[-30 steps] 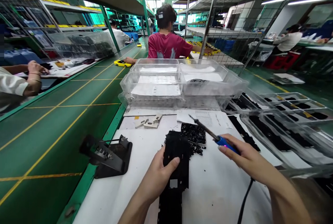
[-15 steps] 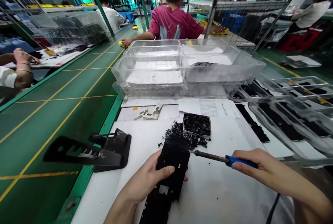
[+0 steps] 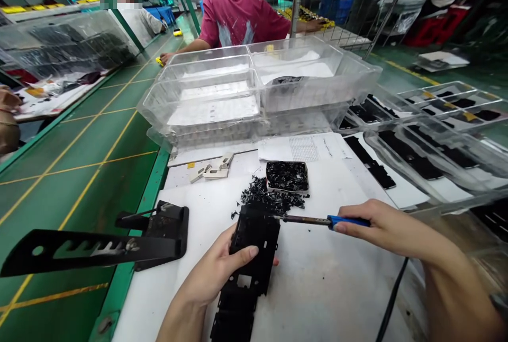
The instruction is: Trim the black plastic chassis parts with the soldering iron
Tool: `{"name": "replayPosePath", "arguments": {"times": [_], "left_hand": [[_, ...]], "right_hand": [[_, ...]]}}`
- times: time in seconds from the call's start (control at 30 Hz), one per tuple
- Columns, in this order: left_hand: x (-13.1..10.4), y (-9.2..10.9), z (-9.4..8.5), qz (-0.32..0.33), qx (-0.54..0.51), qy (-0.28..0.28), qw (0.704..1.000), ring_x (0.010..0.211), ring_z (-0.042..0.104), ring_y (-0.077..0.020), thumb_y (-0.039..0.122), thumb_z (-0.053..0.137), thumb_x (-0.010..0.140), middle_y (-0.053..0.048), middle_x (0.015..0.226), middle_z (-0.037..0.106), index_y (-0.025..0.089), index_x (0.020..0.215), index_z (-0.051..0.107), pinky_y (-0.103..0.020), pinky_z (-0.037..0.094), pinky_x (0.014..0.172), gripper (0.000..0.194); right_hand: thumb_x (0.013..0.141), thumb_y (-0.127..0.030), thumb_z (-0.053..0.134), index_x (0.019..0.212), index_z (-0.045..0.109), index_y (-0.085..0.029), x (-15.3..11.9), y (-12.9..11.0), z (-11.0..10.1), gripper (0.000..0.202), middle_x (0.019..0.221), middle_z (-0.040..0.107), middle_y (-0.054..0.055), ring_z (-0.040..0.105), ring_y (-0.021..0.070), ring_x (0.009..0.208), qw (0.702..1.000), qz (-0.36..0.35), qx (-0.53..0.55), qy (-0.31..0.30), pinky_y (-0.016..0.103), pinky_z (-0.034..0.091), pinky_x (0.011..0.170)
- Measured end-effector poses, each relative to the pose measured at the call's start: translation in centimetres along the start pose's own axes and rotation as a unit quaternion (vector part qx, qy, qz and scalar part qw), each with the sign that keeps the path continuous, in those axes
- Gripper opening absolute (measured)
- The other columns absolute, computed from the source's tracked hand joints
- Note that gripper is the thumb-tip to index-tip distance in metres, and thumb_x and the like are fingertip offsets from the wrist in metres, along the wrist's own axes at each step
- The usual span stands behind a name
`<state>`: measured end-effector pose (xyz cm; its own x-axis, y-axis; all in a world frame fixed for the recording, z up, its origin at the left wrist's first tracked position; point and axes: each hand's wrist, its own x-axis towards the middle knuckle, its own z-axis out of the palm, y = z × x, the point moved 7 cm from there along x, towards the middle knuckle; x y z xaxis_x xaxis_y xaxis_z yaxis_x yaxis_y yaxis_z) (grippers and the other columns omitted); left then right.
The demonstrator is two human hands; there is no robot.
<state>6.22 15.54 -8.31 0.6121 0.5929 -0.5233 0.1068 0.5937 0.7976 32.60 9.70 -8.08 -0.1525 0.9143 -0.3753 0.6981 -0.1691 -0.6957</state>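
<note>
My left hand (image 3: 222, 265) grips a long black plastic panel (image 3: 257, 260), thumb on its face and fingers behind. The panel is tilted, and its lower section runs toward the bottom of the view. In my right hand (image 3: 383, 225) is a soldering iron (image 3: 305, 219) with a blue handle and a dark cable below. Its tip points left and meets the panel's upper right edge; whether it touches is too small to tell. Just beyond the panel lie small black parts (image 3: 257, 192), in a heap beside a shallow box (image 3: 289, 189) full of more.
A black metal stand (image 3: 162, 244) sits at the bench's left edge, beside a green conveyor (image 3: 79, 225). Pale blocks (image 3: 217, 168) and a printed sheet (image 3: 286, 149) lie farther back. Clear trays (image 3: 257, 93) are stacked behind; black panels (image 3: 373, 164) rest at right. A co-worker (image 3: 242, 16) sits ahead.
The whole view has swung to the right, so the bench things appear farther left and higher. Both hands keep their holds, and the iron's tip stays at the panel's upper right edge.
</note>
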Motion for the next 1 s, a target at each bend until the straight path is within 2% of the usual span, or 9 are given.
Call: {"name": "replayPosePath", "arguments": {"times": [0.17,0.3,0.47,0.83,0.93,1.0], "left_hand": [[0.0,-0.3,0.0,-0.022,0.007,0.004,1.000,0.080,0.073,-0.0264,0.035,0.073,0.081,-0.010,0.091,0.075,0.016,0.109,0.059,-0.030,0.056,0.061,0.037],[-0.1,-0.2,0.0,-0.020,0.015,0.008,1.000,0.081,0.073,-0.0269,0.036,0.073,0.081,-0.012,0.090,0.076,0.016,0.109,0.059,-0.031,0.057,0.063,0.037],[-0.1,-0.3,-0.1,-0.025,0.022,0.013,0.999,0.083,0.073,-0.0282,0.037,0.073,0.081,-0.014,0.090,0.077,0.015,0.110,0.059,-0.031,0.057,0.063,0.039],[-0.1,-0.5,-0.1,-0.036,0.026,0.009,0.999,0.083,0.072,-0.0281,0.043,0.074,0.078,-0.015,0.088,0.077,0.015,0.109,0.058,-0.030,0.055,0.062,0.045],[-0.3,-0.4,-0.3,-0.042,0.029,0.016,0.999,0.085,0.072,-0.0283,0.042,0.073,0.080,-0.016,0.092,0.077,0.015,0.111,0.057,-0.031,0.055,0.063,0.044],[-0.7,-0.2,-0.6,-0.054,0.017,0.039,0.998,0.090,0.072,-0.0282,0.040,0.070,0.083,-0.015,0.098,0.077,0.015,0.119,0.057,-0.032,0.056,0.067,0.045]], "right_hand": [[0.093,-0.054,0.051,0.069,0.051,-0.022,0.0,-0.2,0.2,0.040,0.056,0.038,-0.005,0.032,0.0113,0.053,1.000,0.006,-0.011,-0.017,0.024,0.025,0.050],[0.093,-0.053,0.051,0.068,0.051,-0.021,0.0,-0.2,0.2,0.041,0.056,0.037,-0.005,0.031,0.0112,0.053,1.000,0.003,-0.015,-0.023,0.024,0.025,0.050],[0.092,-0.045,0.055,0.071,0.058,-0.022,0.0,-0.2,0.3,0.032,0.056,0.036,-0.005,0.031,0.0111,0.053,1.000,-0.005,0.008,-0.030,0.024,0.024,0.050],[0.088,-0.047,0.061,0.068,0.064,-0.022,0.1,-0.4,0.0,0.032,0.053,0.041,-0.005,0.033,0.0110,0.051,0.999,-0.013,0.024,-0.016,0.025,0.024,0.049],[0.088,-0.052,0.059,0.071,0.065,-0.023,0.0,-0.2,-0.6,0.034,0.056,0.048,-0.004,0.040,0.0125,0.053,1.000,-0.006,0.013,0.016,0.024,0.028,0.051],[0.088,-0.056,0.058,0.077,0.065,-0.023,-0.1,0.0,-1.6,0.035,0.065,0.056,-0.003,0.047,0.0142,0.059,0.996,-0.006,0.031,0.085,0.025,0.033,0.054]]}}
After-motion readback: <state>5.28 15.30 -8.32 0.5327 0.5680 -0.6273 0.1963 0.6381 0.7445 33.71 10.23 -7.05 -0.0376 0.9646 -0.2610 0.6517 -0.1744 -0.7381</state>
